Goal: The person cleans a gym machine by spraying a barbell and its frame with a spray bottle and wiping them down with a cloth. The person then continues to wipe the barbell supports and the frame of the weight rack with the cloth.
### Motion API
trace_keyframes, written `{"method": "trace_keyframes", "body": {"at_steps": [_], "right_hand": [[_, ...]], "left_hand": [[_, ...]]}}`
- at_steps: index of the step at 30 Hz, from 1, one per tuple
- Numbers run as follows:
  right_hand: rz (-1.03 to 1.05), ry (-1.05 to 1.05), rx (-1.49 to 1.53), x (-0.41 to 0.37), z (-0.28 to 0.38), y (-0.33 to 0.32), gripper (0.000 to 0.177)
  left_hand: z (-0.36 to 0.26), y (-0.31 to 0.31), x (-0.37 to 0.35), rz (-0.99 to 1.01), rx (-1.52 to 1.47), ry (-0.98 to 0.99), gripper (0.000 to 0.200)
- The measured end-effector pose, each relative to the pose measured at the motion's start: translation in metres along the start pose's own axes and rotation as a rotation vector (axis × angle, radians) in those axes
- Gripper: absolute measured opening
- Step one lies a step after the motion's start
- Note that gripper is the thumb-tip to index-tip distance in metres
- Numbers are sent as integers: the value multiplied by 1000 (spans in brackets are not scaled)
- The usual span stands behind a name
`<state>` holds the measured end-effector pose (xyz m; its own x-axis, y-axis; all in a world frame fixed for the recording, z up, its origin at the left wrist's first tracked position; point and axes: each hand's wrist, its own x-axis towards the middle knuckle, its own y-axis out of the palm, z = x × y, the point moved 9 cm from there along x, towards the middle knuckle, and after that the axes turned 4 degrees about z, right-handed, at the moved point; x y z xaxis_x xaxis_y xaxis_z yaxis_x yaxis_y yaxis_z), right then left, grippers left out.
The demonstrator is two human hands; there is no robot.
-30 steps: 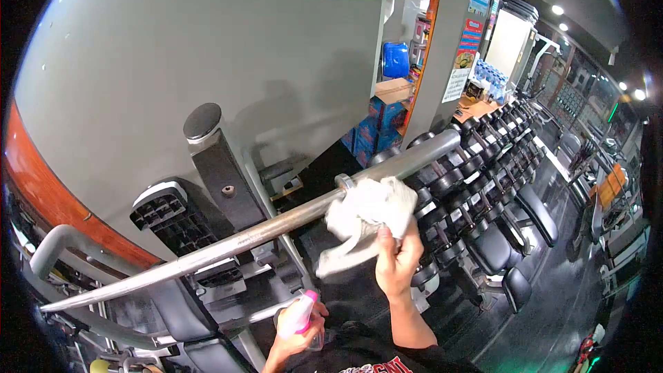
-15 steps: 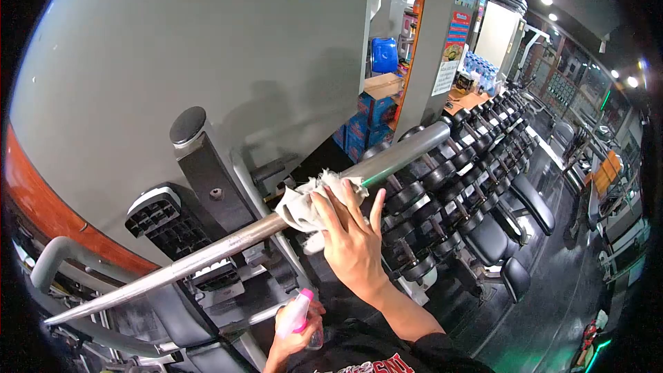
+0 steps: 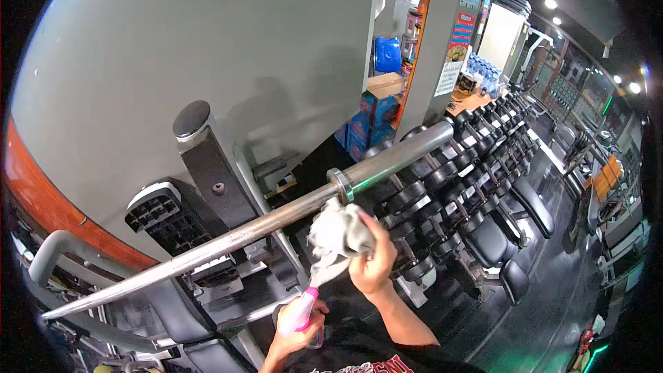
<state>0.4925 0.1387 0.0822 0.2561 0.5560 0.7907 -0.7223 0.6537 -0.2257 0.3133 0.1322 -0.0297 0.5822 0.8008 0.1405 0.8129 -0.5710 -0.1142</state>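
A long metal bar (image 3: 242, 235) runs diagonally from the lower left to the upper middle, with a metal ring collar (image 3: 340, 185) around it. Just below the collar, my right hand (image 3: 373, 257) pinches a crumpled whitish cloth (image 3: 340, 233), which hangs beneath the bar. Near my body at the bottom, my left hand (image 3: 298, 335) is wrapped round a spray bottle (image 3: 302, 311) with a pink neck. The bottle's top lies close to the cloth's lower end; whether they touch is unclear.
A rack of black dumbbells (image 3: 442, 179) stands to the right, with black padded benches (image 3: 487, 240) beside it. Behind the bar are a padded machine upright (image 3: 214, 166) and a grey wall (image 3: 193, 41). Blue boxes (image 3: 376, 110) are stacked beyond the wall's edge.
My right hand has moved down and slightly right off the bar, taking the cloth with it. The ring collar is now uncovered. My left hand still holds the bottle.
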Motion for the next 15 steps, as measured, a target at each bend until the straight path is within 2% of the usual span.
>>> {"method": "trace_keyframes", "body": {"at_steps": [2,3,4,6,9,13,15], "right_hand": [[-188,-232,-34,11,13,-14,37],[-202,-314,-93,21,23,-16,38],[-193,-312,-142,34,24,-14,40],[49,-185,-351,66,17,15,47],[254,-134,-439,82,5,49,53],[337,-91,-483,84,9,51,54],[323,-168,-519,77,11,52,52]], "left_hand": [[-1,-3,0,-20,-7,25,17],[2,-3,0,1,-30,48,17],[1,-1,0,23,-54,72,17],[-4,-2,1,7,-18,58,17],[-5,-1,1,11,8,30,17],[-8,-1,2,-4,-36,17,15],[2,0,0,7,-85,-41,14]]}}
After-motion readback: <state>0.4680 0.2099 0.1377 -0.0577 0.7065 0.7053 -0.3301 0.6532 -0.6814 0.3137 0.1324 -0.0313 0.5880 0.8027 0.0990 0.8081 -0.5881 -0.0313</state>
